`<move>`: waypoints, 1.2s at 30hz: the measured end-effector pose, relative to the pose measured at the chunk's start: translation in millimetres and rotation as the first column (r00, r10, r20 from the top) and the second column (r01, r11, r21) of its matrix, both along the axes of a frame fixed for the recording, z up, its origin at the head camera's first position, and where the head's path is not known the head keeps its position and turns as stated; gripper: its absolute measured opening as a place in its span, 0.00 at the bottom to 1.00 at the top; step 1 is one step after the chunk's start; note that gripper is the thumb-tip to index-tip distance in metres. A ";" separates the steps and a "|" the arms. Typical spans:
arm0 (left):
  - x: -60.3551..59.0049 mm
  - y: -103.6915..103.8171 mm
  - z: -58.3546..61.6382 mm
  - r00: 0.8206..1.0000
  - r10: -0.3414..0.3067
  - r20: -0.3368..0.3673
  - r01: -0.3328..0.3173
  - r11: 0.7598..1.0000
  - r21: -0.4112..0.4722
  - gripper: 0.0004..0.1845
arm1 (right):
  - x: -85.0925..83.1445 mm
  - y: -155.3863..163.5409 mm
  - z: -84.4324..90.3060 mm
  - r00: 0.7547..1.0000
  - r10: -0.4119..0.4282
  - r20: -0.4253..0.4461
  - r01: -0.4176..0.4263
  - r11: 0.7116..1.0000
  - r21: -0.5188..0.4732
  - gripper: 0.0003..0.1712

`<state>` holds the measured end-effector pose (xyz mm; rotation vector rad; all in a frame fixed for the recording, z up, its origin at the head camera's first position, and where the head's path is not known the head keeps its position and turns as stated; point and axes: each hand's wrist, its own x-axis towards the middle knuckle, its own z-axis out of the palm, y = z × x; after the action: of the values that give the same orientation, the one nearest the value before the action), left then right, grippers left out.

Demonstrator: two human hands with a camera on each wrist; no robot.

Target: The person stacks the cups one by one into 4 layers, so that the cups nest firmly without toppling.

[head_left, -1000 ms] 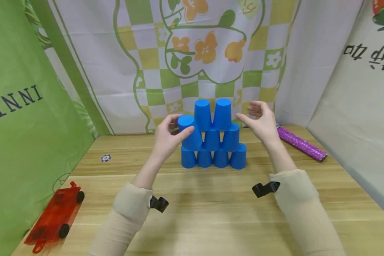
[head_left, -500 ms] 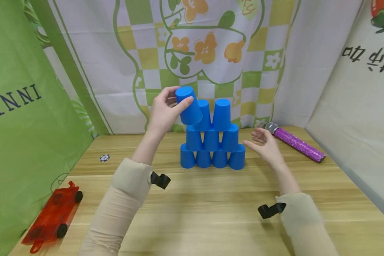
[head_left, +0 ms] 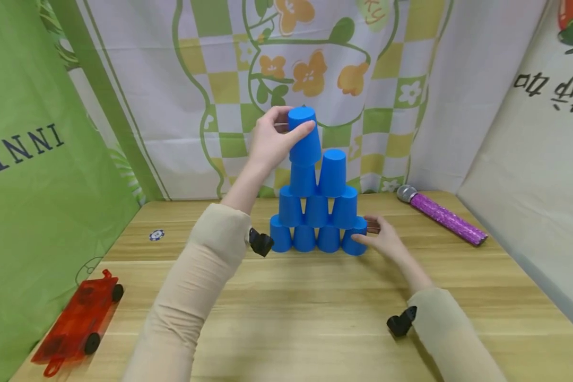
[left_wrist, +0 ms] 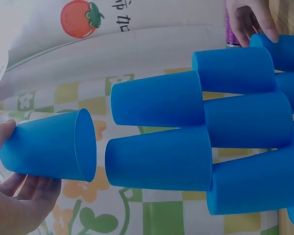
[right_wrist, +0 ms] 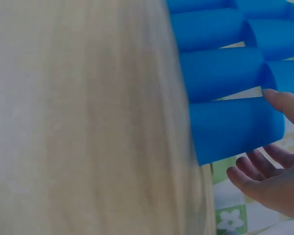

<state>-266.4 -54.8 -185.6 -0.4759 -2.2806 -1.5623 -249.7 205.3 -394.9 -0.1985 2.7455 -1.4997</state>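
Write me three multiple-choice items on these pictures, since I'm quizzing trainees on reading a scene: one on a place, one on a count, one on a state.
1. Where does the purple microphone lie?
A. right of the cup pyramid
B. on the red toy car
C. in the left hand

2. How many cups form the pyramid's bottom row?
A. two
B. four
C. six

3. What is the held blue cup doing?
A. lying on the table
B. gripped upside down above the pyramid
C. nested in the right hand

Answers: 1 A, it lies on the table at far right. 2 B, four stand side by side. 3 B, the left hand grips it, rim down.
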 end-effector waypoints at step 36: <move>-28.0 34.3 -4.2 0.999 0.023 0.024 -0.022 0.997 -0.068 0.29 | -7.4 -6.3 -10.2 1.000 -0.005 0.028 0.003 0.998 0.056 0.35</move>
<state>-294.3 -20.5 -189.8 -0.4489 -2.3561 -1.4921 -257.1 199.1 -405.0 -0.1702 2.7635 -1.4131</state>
